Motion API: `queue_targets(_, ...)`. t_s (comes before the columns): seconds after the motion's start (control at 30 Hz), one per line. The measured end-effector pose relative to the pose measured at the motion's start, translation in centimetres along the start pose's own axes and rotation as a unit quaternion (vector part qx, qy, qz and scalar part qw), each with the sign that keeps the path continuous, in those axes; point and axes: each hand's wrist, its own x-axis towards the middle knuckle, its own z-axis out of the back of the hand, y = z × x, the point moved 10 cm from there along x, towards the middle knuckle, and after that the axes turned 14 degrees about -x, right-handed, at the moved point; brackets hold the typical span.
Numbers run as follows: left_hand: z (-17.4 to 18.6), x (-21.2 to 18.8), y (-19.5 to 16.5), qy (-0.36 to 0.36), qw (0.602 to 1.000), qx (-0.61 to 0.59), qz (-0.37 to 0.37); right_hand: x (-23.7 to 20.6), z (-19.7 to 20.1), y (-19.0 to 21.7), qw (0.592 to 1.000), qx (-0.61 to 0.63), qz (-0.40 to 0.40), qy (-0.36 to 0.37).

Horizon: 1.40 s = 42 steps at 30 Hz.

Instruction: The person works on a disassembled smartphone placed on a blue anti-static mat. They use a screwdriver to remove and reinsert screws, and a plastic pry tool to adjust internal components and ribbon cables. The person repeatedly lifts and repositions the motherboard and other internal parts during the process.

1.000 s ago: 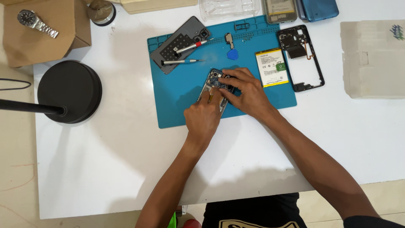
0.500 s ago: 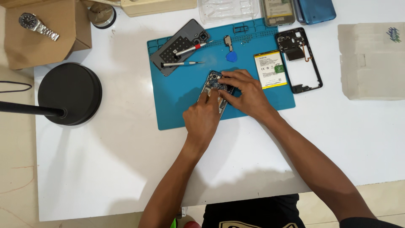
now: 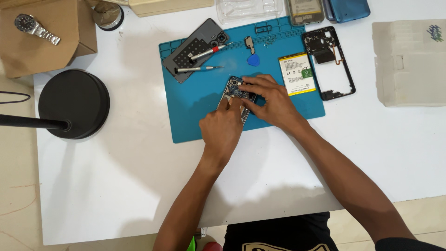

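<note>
My left hand [image 3: 222, 126] rests on the lower end of the opened phone body [image 3: 237, 93], forefinger stretched out and pressing its edge. My right hand [image 3: 271, 101] covers the phone's right side, fingers curled together over the exposed circuit board. The phone lies mid-way across the blue work mat [image 3: 195, 116]. Just right sits the battery [image 3: 296, 73], then a black frame [image 3: 331, 60]. Up-left, two screwdrivers [image 3: 200, 69] lie by the grey back cover [image 3: 193, 46].

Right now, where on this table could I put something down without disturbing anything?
The white table lies bare between the black round base and the left hand. The blue mat is crowded along its top and around both hands.
</note>
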Motion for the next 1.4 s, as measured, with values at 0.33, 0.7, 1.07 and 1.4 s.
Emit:
queue_targets(0.33,-0.4,-0.9,0.1,-0.039,0.999,0.014,-0.028,-0.2,-0.3,0.0,1.000,-0.011,0.003,-0.012)
queue_targets(0.7,0.3,-0.4,-0.4,-0.036,0.999,0.025,-0.016,0.1,-0.3,-0.4,1.000,0.012,-0.023,0.011)
queue_targets(1.07,0.3,0.1,-0.3,-0.001,1.000,0.017,0.016,0.0,-0.3,-0.3,1.000,0.011,-0.021,0.016)
queue_targets(1.4,0.2,0.1,-0.1,0.001,1.000,0.020,0.023,0.0,-0.4,-0.2,1.000,-0.001,-0.011,0.018)
